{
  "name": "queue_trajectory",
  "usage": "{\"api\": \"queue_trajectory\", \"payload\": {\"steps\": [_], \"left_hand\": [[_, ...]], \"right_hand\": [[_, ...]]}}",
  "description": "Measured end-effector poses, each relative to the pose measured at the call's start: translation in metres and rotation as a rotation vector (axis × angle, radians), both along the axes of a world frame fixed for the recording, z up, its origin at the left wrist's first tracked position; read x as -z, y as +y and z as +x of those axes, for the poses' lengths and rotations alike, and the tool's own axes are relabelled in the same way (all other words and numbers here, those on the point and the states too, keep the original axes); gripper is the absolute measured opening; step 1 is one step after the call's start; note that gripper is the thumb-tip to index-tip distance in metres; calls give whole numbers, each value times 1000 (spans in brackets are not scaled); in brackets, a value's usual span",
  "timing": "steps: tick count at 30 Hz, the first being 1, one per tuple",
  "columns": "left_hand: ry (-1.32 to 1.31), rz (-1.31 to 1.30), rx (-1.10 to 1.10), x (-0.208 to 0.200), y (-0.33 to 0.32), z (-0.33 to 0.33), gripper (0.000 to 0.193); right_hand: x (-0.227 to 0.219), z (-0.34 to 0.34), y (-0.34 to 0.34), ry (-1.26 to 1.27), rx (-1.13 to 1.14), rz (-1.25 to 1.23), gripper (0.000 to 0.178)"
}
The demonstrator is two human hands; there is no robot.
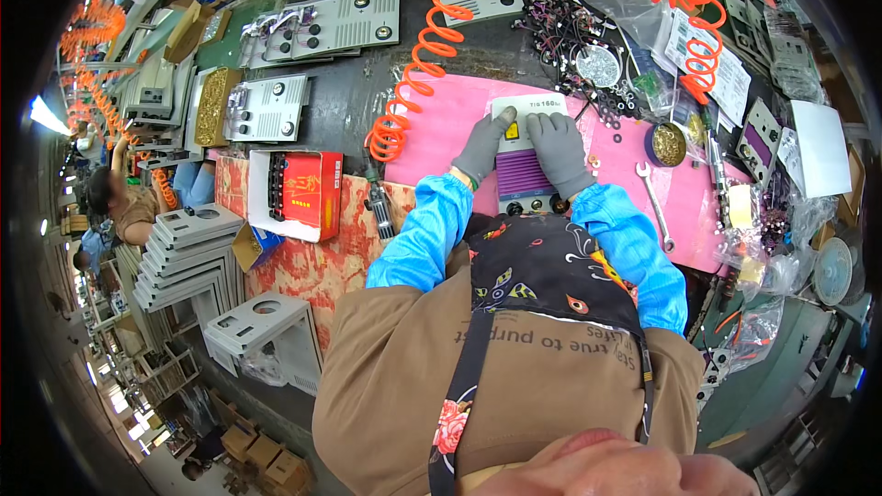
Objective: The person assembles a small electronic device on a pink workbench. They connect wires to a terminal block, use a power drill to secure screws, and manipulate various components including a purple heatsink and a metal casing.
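In the head view, the gloved left hand (480, 149) and right hand (561, 152) hold the panel (523, 173) from either side on the pink mat (424, 142) — dark lettering crosses its far end, a yellow label (512, 131) nearby. Left of the panel, a red box (329, 209) bears print — right, a wrench (653, 202).

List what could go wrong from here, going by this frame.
1. The left hand and right hand, both gloved, are on the grey-and-purple panel; the gloves may dull feel, so it could slip.
2. The wrench lies on the pink mat to the panel's right; sliding the panel that way might strike it.
3. The open tin beyond the wrench could be tipped, spilling its small brass-coloured parts.
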State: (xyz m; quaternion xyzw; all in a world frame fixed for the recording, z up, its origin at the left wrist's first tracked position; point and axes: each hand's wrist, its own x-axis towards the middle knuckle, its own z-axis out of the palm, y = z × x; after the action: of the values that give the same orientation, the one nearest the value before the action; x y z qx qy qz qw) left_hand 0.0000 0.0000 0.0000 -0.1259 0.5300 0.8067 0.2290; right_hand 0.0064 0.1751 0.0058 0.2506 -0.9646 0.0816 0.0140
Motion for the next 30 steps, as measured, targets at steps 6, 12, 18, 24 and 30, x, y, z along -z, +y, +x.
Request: {"api": "queue_trajectory", "payload": {"steps": [6,12,18,24,30], "left_hand": [[-45,91,-39,33,6,-10,51],[-120,63,-47,19,6,-9,51],[-165,127,-71,31,1,-13,48],[-189,126,-69,29,4,-15,48],[-180,100,-55,29,1,-16,50]], "right_hand": [[-26,14,30,95,162,-514,54],[-10,65,118,83,505,-619,39],[-21,65,95,50,293,-552,26],[-7,20,83,-26,479,-562,24],[2,-3,92,-521,597,-866,31]]}}
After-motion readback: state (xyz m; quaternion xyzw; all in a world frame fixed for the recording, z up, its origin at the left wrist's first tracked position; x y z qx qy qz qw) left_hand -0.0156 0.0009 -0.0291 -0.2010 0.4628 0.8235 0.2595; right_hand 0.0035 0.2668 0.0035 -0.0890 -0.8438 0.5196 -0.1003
